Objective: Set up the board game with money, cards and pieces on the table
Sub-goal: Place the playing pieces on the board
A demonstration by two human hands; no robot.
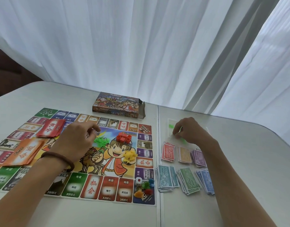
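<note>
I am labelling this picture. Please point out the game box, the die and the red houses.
game box (118, 102): head view, on its printed top face.
die (138, 181): head view, on its white top face.
red houses (124, 138): head view, on the middle of the small pile.

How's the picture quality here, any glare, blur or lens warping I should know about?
Head view: soft, even daylight through the white curtain, faint shadows; wide-angle bending curves the table edge; board print reads near centre but blurs at left; small lettering on the game box is soft.
</note>
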